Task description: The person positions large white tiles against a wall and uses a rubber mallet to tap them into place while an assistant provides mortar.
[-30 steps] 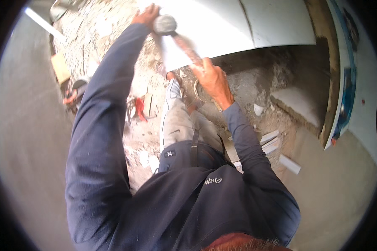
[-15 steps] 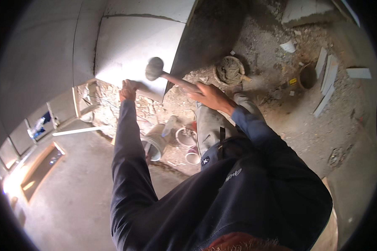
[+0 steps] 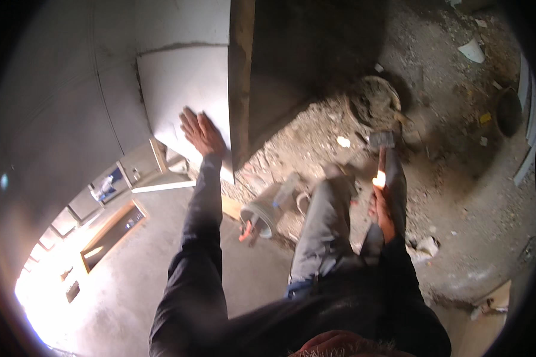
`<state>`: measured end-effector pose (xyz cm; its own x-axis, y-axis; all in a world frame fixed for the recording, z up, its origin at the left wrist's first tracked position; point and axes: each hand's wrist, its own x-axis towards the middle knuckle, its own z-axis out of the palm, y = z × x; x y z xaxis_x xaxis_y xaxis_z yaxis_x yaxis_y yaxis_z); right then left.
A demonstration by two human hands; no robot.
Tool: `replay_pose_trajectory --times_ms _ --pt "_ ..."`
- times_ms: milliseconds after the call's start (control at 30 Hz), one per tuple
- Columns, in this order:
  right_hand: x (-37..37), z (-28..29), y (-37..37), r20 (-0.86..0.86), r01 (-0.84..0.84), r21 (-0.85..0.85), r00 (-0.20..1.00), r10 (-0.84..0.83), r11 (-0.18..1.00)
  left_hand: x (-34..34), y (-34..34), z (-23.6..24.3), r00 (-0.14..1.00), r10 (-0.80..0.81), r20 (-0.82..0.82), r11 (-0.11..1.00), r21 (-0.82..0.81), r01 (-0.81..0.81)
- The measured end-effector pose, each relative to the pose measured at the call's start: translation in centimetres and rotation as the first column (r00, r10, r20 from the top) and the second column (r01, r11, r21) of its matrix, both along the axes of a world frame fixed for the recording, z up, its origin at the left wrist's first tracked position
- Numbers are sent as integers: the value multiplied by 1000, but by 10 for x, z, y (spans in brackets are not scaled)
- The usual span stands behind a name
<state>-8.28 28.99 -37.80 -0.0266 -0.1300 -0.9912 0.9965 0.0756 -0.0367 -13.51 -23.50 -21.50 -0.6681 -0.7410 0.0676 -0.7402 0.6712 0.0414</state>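
My left hand (image 3: 203, 134) lies flat with its fingers stretched out on a large white tile (image 3: 181, 83), close to the tile's right edge. That tile is part of a tiled wall face, and a thin grey joint runs above it. Down by my right leg, my right hand (image 3: 383, 211) is wrapped round the wooden handle of a mallet (image 3: 382, 141). The mallet's dark head points away from me, near a round tub of grey mortar (image 3: 375, 104). A bright patch of light falls on the handle just beyond my fingers.
Beside my legs a grey bucket (image 3: 261, 217) lies tilted, with tools in its mouth. Rubble (image 3: 304, 140) covers the ground along the wall's foot. Farther right are a white shard (image 3: 471, 51), a dark bucket (image 3: 507, 112) and pale strips (image 3: 523, 157). A wood-framed opening (image 3: 114, 235) is at left.
My right hand has drawn the mallet away from the tile, down and to the right. My left hand has gone from the tile's lower edge to flat on its face. The view has shifted.
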Motion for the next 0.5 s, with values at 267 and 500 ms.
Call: replay_pose_trajectory --times_ms 267,500 --pt "26 -45 -26 68 -52 -220 995 69 974 3 2 2 999 -42 -6 998 37 42" --pt "88 -58 2 240 110 -215 969 -57 970 12 -21 -5 921 -379 -95 921 63 385"
